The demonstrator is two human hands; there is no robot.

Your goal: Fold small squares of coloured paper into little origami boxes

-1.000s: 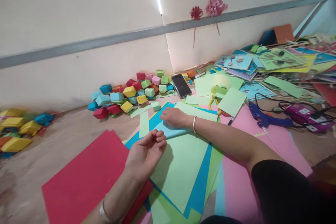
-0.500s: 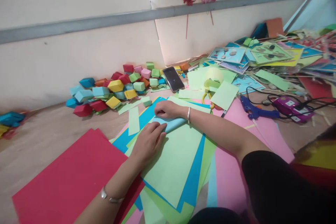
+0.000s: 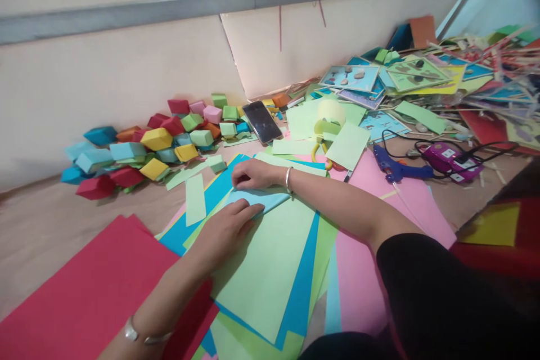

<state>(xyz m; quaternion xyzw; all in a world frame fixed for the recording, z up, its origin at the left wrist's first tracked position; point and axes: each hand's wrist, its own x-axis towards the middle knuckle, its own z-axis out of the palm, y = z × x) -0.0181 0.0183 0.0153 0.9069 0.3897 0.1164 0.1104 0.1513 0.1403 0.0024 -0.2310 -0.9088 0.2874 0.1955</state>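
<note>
A light blue sheet of paper (image 3: 272, 199), folded over, lies on a stack of pale green sheets (image 3: 270, 270) and deeper blue sheets (image 3: 301, 287). My left hand (image 3: 228, 228) rests on its near side with the fingers stretched out flat, pressing it down. At the far edge of the folded sheet my right hand (image 3: 255, 174) is closed, its fingers curled and its side against the paper. Whether paper is pinched between the right fingers is hidden. My right forearm crosses the stack from the right.
Several colourful paper blocks (image 3: 158, 138) are heaped near the wall beside a phone (image 3: 261, 122). Yellow-handled scissors (image 3: 315, 152) lie beyond the stack. On the right are a blue glue gun (image 3: 400, 169), a purple corded box (image 3: 451, 162) and pink sheets (image 3: 358, 287). Red sheets (image 3: 93, 287) lie at left.
The view has turned a little to the right, so everything appears shifted left. The folded light blue sheet looks flatter. Both hands stay on it.
</note>
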